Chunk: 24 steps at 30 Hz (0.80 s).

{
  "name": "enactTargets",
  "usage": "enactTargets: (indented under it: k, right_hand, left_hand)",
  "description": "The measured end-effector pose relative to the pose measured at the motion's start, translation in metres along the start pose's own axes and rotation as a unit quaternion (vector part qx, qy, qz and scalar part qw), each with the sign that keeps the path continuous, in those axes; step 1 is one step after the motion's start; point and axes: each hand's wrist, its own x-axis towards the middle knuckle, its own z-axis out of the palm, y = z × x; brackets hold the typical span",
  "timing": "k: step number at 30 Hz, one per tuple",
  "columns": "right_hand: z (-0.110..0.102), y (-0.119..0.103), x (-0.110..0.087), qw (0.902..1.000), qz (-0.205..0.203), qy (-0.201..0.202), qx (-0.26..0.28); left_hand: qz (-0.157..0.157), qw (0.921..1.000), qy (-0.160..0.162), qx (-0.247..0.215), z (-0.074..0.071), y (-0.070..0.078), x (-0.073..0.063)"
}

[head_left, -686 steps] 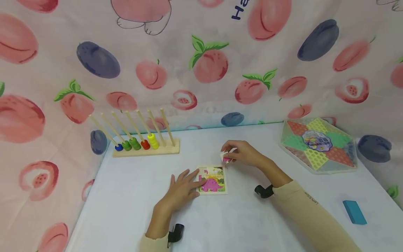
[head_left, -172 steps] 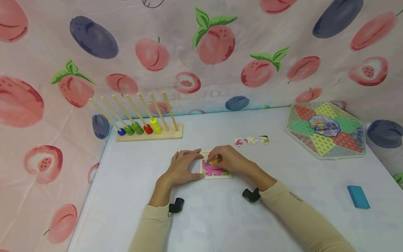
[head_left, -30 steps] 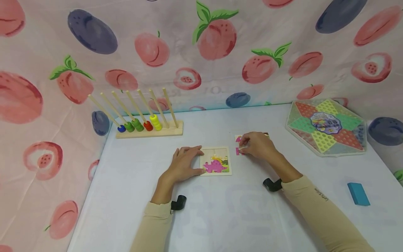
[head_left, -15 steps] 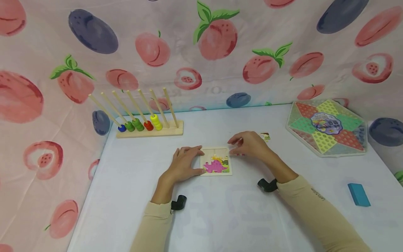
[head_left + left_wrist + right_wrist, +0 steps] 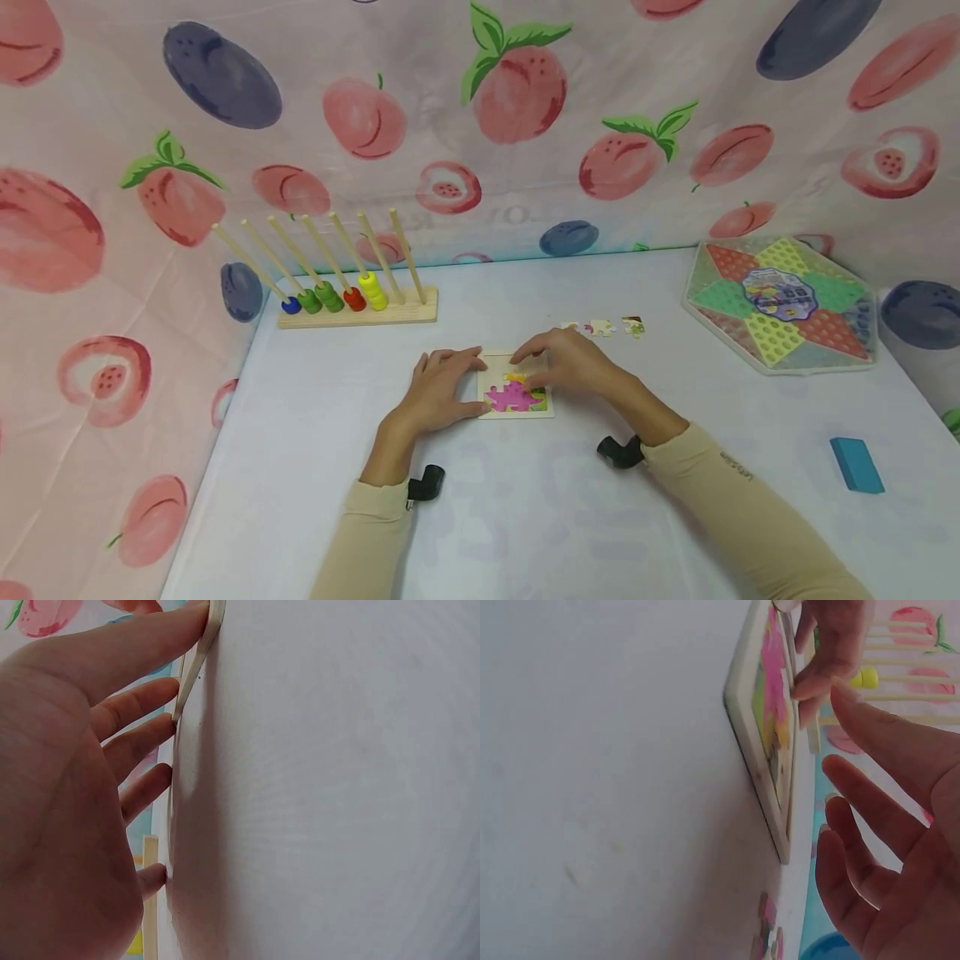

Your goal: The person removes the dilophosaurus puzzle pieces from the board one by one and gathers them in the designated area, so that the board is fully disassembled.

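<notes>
A small wooden jigsaw tray [image 5: 517, 416] lies flat on the white table, a pink dinosaur picture [image 5: 512, 397] partly laid in it. My left hand [image 5: 437, 395] rests at its left side, thumb near the front corner and forefinger near the back one. In the left wrist view, these fingers [image 5: 139, 742] are extended, touching the tray's edge. Over the tray's right part hovers my right hand [image 5: 576, 363]. The right wrist view shows its fingers [image 5: 844, 877] loosely bent, thumb apart, nothing between them. Several loose jigsaw pieces [image 5: 602, 328] lie behind it, one partly covered.
A wooden bead rack [image 5: 360, 314] with coloured beads stands at the back left. At the back right lies a hexagonal game box [image 5: 780, 304] with a star pattern. A blue block [image 5: 857, 465] is at the right. A fruit-print cloth [image 5: 442, 100] hangs behind the table.
My right hand has moved left and a little nearer, from the loose pieces to above the tray, uncovering pieces behind it. My left hand has stayed at the tray's left side.
</notes>
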Motion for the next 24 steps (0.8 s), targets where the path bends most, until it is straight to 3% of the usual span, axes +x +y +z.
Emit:
enactTargets:
  k: [4, 10, 24]
  right_hand:
    - [0.009, -0.003, 0.002, 0.9992, 0.016, -0.015, -0.033]
    - [0.018, -0.008, 0.002, 0.995, 0.026, -0.005, -0.096]
    - [0.02, -0.013, -0.001, 0.9973, 0.02, -0.004, -0.07]
  left_hand:
    - [0.001, 1.0, 0.003, -0.002, 0.0, 0.0, 0.0]
    - [0.003, 1.0, 0.005, -0.003, 0.0, -0.001, 0.0]
    - [-0.004, 1.0, 0.004, -0.006, 0.0, 0.001, 0.0]
